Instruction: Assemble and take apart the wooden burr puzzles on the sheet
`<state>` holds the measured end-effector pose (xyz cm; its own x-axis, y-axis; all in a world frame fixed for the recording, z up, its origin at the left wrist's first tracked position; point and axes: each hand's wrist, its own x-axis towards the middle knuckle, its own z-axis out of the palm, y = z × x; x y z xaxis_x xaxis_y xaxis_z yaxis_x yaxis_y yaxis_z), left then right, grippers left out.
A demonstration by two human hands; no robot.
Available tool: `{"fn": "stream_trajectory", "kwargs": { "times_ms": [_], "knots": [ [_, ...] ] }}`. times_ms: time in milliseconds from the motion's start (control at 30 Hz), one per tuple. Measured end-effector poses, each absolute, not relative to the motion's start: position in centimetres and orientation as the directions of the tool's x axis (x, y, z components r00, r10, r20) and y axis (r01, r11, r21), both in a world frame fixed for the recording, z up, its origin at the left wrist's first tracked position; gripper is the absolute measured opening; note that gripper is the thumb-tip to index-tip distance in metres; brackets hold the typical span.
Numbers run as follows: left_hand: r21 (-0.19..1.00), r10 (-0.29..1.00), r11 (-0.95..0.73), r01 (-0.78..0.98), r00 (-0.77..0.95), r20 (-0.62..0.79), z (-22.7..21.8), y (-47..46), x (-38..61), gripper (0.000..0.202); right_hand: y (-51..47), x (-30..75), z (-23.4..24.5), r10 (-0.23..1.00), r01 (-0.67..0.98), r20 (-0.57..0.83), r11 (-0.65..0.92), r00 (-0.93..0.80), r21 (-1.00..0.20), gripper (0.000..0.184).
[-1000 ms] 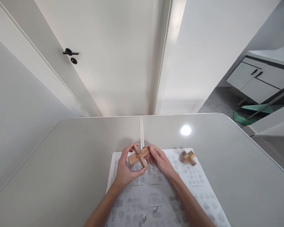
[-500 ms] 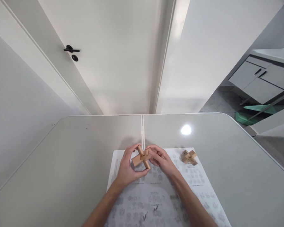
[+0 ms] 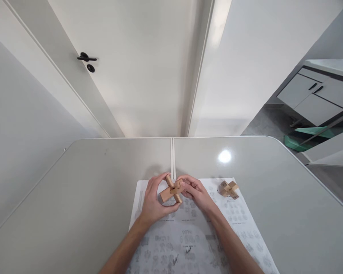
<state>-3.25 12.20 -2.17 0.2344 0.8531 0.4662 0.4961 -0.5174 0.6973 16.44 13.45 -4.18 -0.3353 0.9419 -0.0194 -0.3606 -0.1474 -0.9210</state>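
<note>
A wooden burr puzzle [image 3: 167, 195] made of crossing bars is held between both hands above a printed sheet [image 3: 171, 243]. My left hand [image 3: 154, 199] grips a crossbar by its two ends, fingers at the far end and thumb at the near end. With thumb and fingers, my right hand [image 3: 193, 191] pinches the bar on the right side of the puzzle. Some of the joint is hidden by the fingers. To the right, on the sheet, sits a second cluster of interlocked wooden pieces [image 3: 229, 190] with dark marks on its ends.
The grey table [image 3: 74, 198] has a seam [image 3: 173, 158] running to its far edge. Behind it stands a white door with a black handle [image 3: 86, 57]. A white cabinet [image 3: 314, 93] and a green object [image 3: 297, 142] are beyond the right side.
The bar pinched by my right hand appears slightly turned at the joint. My hands stay in nearly the same place, and the second wooden cluster has not moved.
</note>
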Motion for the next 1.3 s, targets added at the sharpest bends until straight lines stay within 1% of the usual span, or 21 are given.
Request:
{"fn": "stream_trajectory", "kwargs": {
  "times_ms": [233,367,533,667,833,1000,1133,1233,1300],
  "knots": [
    [0.693,0.858,-0.506,0.513,0.222,0.462,-2.2,12.1,-3.2,0.086,13.4,16.7,-3.6,0.939,-0.37,-0.031,-0.165,-0.342,-0.914,0.035],
    [0.676,0.851,-0.518,0.523,0.235,0.47,-2.1,12.2,-3.2,0.086,13.4,16.8,-3.3,0.939,-0.343,-0.038,-0.163,-0.343,-0.925,0.037],
    [0.658,0.849,-0.519,0.545,0.237,0.473,-2.2,12.2,-3.3,0.084,13.5,17.2,-3.2,0.926,-0.332,-0.07,-0.202,-0.37,-0.921,0.039],
    [0.654,0.85,-0.517,0.553,0.24,0.469,-2.2,12.2,-3.3,0.086,13.6,17.5,-3.7,0.91,-0.359,-0.067,-0.228,-0.409,-0.905,0.037],
    [0.667,0.855,-0.51,0.543,0.236,0.462,-2.2,12.4,-3.3,0.085,13.7,17.5,-4.1,0.911,-0.453,-0.043,-0.245,-0.411,-0.857,0.03],
    [0.696,0.871,-0.485,0.53,0.222,0.438,-2.6,12.5,-3.3,0.087,13.7,17.6,-4.2,0.931,-0.513,-0.041,-0.236,-0.363,-0.825,0.031],
    [0.713,0.896,-0.432,0.552,0.172,0.409,-2.6,12.5,-3.2,0.084,13.6,18.0,-4.1,0.964,-0.531,-0.034,-0.174,-0.262,-0.829,0.034],
    [0.773,0.926,-0.354,0.527,0.082,0.368,-2.5,12.7,-3.3,0.082,13.7,18.1,-4.0,0.987,-0.514,-0.027,-0.106,-0.16,-0.851,0.035],
    [0.833,0.946,-0.288,0.472,0.007,0.323,-2.6,13.1,-3.5,0.08,13.7,18.0,-4.0,0.993,-0.466,-0.021,-0.072,-0.115,-0.882,0.034]
  ]
}}
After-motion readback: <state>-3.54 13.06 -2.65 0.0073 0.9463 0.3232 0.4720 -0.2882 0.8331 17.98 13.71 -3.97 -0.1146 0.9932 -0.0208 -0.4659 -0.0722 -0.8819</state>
